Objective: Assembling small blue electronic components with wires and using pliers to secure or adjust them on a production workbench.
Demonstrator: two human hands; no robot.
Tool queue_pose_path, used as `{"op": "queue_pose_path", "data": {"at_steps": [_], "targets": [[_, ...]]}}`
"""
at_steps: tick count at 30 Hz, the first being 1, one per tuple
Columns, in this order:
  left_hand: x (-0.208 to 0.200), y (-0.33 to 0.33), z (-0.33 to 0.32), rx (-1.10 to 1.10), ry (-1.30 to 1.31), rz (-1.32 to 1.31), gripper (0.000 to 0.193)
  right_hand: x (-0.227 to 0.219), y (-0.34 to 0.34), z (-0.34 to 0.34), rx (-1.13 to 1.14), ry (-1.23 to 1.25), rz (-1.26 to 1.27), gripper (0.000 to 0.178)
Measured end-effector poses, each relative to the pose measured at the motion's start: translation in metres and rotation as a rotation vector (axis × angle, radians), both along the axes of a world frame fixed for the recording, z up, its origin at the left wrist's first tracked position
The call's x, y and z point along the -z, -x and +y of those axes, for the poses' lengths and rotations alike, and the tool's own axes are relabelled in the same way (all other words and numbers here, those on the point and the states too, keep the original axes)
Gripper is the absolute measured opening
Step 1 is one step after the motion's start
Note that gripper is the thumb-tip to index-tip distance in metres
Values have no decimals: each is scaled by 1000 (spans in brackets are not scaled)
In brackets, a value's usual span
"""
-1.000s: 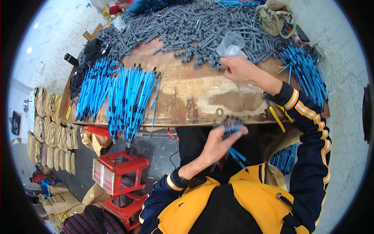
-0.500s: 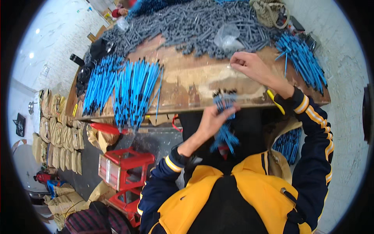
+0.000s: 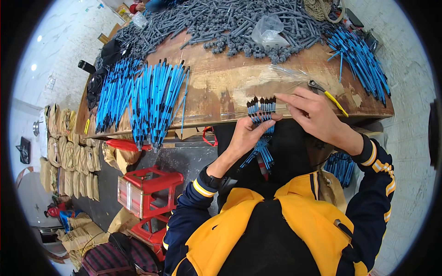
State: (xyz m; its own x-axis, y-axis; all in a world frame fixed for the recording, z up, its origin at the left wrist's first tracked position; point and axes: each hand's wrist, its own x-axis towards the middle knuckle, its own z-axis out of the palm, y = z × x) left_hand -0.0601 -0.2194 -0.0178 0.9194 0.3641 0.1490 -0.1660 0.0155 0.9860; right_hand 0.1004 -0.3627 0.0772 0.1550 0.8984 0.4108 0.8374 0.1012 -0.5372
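My left hand (image 3: 248, 135) is closed round a bundle of thin blue rods (image 3: 262, 152) with black tips. Their capped ends point up past my thumb, in front of the table edge, and the lower ends fan out below my fist. My right hand (image 3: 315, 112) is beside the bundle's top right, its index finger stretched out to the black tips and apparently touching one. Its other fingers are bent, with nothing visible in them. Pliers (image 3: 328, 95) with a yellow handle lie on the table just beyond my right hand.
A heap of grey plastic parts (image 3: 221, 23) covers the back of the wooden table (image 3: 216, 83), with a clear bag (image 3: 268, 31) on it. Piles of blue rods lie left (image 3: 156, 101) and right (image 3: 359, 62). Red stools (image 3: 156, 184) and stacked brown sacks (image 3: 69, 152) stand at the left.
My right hand has come down and toward me from over the table to the bundle's tips, uncovering the pliers' head. My left hand still grips the bundle, nearly in the same place.
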Motion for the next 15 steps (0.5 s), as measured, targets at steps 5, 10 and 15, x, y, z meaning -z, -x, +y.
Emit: {"op": "queue_pose_path", "data": {"at_steps": [5,10,15], "targets": [[0,-1,0,5,19,13,20,4,-3,1,-20,-28,1,35],[-2,0,1,30,13,4,20,-10,-7,1,-24,-74,-282,36],[-8,-2,-1,71,136,-19,21,-27,-9,4,-73,-147,-470,35]]}}
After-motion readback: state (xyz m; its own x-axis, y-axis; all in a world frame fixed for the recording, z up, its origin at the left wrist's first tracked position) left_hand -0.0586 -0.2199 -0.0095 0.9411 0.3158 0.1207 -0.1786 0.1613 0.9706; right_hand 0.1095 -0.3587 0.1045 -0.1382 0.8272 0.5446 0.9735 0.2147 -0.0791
